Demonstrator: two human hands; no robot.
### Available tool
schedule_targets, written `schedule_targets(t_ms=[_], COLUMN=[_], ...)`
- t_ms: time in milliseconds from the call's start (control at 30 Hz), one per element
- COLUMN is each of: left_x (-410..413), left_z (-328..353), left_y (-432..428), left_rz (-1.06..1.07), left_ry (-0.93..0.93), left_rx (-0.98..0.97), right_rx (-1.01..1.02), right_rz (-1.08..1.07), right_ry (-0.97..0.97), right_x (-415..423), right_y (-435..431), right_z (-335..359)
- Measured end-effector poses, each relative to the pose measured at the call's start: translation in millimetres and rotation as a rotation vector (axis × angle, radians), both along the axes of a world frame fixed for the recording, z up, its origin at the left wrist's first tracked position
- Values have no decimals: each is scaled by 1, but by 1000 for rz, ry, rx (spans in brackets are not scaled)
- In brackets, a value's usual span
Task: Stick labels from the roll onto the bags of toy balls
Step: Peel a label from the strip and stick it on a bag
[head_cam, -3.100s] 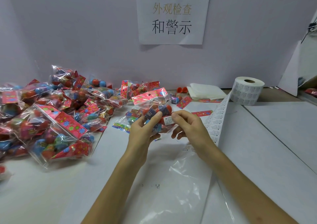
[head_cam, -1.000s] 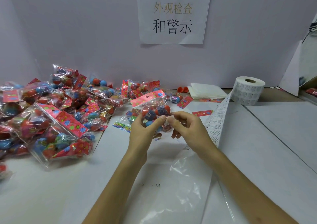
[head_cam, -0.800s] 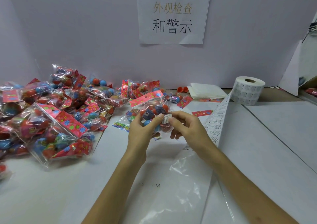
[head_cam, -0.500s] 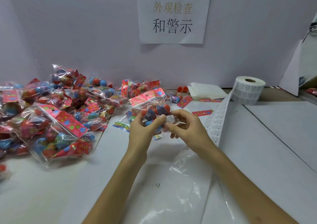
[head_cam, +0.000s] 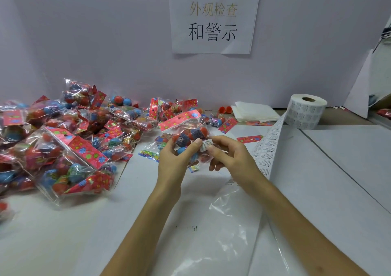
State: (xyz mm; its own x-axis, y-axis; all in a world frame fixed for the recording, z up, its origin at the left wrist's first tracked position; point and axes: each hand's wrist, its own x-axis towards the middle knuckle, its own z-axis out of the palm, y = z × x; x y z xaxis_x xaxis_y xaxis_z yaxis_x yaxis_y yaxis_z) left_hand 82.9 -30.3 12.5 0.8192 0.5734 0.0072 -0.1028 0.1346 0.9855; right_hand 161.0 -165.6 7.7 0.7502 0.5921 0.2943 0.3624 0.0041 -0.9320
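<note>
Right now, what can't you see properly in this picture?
All in the head view:
- Print on the label: too small to read.
- Edges of the label: partly under the thumbs of the left hand and right hand, so sticking is unclear.
- Bottom of the held bag: behind both hands.
- The pile of bags: cut off by the left edge.

Tiny illegible print on label [head_cam: 207, 145]

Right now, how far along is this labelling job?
One label is off the roll and being pressed onto the bag that the left hand holds, pinched by the right hand. That bag is in hand. The pile of bags on the left may be done or waiting; labels on them are too small to tell. The thick roll suggests plenty remains.
</note>
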Motion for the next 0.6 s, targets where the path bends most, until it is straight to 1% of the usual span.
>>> schedule_targets(t_ms=[167,267,367,467,600], left_x=[0,-1,0,1,0], left_z=[1,1,-1,-3,-2], left_y=[0,-1,-1,1,-1], left_rz=[-6,-61,-83,-81,-103], left_ry=[3,-8,-24,-44,-42], left_rx=[2,24,65,59,85], right_rx=[-19,-9,3,13,25], right_rz=[2,-10,-19,-20,-90], right_ry=[-5,2,29,60,-4], right_x=[1,2,3,3,3], right_y=[-1,-1,-2,-2,-2], right_z=[0,0,1,1,-1])
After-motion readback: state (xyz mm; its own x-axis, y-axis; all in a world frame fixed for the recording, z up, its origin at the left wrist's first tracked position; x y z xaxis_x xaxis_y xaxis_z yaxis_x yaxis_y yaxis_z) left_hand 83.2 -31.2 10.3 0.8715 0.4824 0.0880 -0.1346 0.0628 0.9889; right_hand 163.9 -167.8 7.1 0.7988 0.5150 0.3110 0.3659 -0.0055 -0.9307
